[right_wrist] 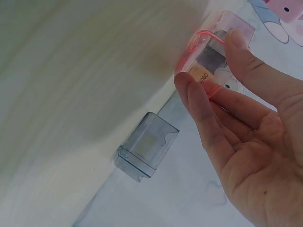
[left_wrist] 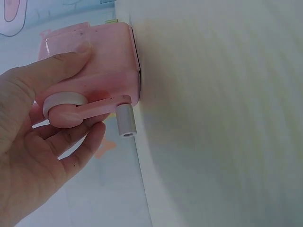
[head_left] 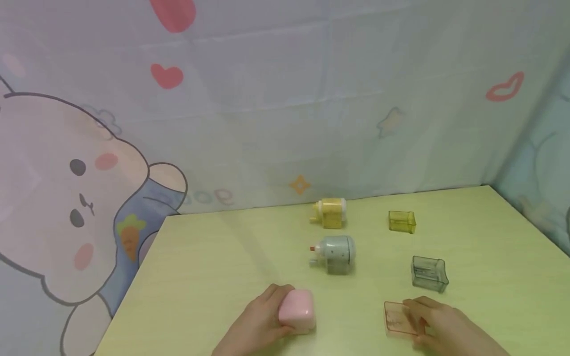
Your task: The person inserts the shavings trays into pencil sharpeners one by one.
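My left hand (head_left: pixel 260 319) grips a pink hand-crank pencil sharpener (head_left: pixel 297 310) near the front of the table. In the left wrist view the thumb lies on the sharpener's body (left_wrist: pixel 106 59), and its crank (left_wrist: pixel 102 109) with a pale knob points back toward the wrist. To the right, my right hand (head_left: pixel 447 326) pinches a clear pink shavings drawer (head_left: pixel 398 319) between thumb and fingers. Seen from the right wrist, that drawer (right_wrist: pixel 222 47) is see-through with a brighter pink front edge. Beyond it lies a clear grey drawer (head_left: pixel 428 273).
A grey-green sharpener (head_left: pixel 339 253) lies in the middle, with a yellow sharpener (head_left: pixel 332 213) behind it. Right of the yellow one is a clear yellow drawer (head_left: pixel 402 222). A printed cloth (head_left: pixel 276 99) hangs along the back edge of the pale yellow-green table (head_left: pixel 191 277).
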A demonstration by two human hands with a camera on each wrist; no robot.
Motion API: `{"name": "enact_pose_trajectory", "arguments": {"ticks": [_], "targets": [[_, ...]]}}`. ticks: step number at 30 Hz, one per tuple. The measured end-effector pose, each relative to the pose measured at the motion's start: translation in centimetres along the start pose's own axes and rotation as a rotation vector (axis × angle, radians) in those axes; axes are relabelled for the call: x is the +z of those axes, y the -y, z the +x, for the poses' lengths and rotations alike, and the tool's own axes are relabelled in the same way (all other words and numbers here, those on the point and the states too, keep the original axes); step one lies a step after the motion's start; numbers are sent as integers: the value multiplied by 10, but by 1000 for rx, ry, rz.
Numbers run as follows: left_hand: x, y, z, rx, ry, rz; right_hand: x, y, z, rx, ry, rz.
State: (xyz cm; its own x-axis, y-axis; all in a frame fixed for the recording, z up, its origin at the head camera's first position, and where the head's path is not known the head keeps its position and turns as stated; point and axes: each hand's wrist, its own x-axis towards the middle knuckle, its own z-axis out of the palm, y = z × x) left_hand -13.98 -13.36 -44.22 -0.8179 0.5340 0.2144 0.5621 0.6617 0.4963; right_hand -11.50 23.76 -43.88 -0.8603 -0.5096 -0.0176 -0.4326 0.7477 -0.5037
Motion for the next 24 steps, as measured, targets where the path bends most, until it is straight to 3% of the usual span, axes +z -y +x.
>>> {"name": "enact_pose_trajectory", "arguments": {"ticks": [12,24], "targets": [[3,-5,6,38,11,14,-2,6,0,105,34,4],[6,-9,11,57,28,14,0,8,2,65,13,-21]]}}
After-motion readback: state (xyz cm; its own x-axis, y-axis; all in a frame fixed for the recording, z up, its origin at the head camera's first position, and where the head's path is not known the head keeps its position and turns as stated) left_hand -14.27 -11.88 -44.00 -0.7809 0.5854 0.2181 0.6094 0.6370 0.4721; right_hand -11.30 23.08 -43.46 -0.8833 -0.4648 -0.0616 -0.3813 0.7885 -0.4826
